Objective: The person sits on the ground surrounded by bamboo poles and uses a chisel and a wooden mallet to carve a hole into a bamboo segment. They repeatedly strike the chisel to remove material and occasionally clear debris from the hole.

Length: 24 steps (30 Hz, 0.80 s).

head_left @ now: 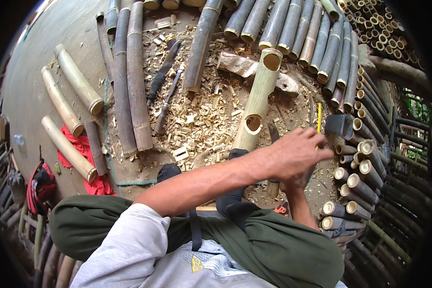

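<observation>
My left hand reaches across to the right, over my right hand. A thin yellow stick rises from behind its curled fingers, and a bit of yellow shows between them. My right hand is mostly covered by the left, so its fingers are hidden; a dark edge shows beside it. Left of the hands, a pale green bamboo tube slants away from me, with one oval opening cut near its middle and another by its far end. Its near end meets my dark-clad foot. A black box-like block lies just beyond my left fingertips.
Wood shavings cover the ground, with a chisel and a black-wrapped tool among them. Dark bamboo poles line the far side, and cut tubes stack at right. Pale tubes and red cloth lie left.
</observation>
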Motion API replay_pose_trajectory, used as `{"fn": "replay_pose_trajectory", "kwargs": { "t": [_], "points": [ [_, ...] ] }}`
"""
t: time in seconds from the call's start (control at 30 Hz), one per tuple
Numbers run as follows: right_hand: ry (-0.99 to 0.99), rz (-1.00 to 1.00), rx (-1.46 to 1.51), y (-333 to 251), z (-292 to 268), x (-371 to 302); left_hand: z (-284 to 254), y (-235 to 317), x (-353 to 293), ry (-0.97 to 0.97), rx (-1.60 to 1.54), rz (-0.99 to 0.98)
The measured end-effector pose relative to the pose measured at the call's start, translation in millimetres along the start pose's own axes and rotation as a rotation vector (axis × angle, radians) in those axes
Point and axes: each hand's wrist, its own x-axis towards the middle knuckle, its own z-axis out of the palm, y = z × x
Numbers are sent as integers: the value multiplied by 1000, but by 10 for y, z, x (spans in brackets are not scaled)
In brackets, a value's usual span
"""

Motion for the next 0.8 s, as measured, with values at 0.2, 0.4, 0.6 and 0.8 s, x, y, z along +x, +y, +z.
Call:
{"fn": "replay_pose_trajectory", "kwargs": {
  "t": [0.2,0.4,0.6,0.8],
  "points": [
    [-236,554,-1261,-346,161,454,502,-481,162,-718,99,-111],
    [-380,628,-1544,-1014,38,843,511,-900,213,-576,-212,-252],
    [-416,50,-1461,-1205,-600,1069,348,-926,169,115,-471,-319],
    [-308,-635,-1535,-1502,-303,1651,447,-921,0,733,-429,-572]
  ]
}}
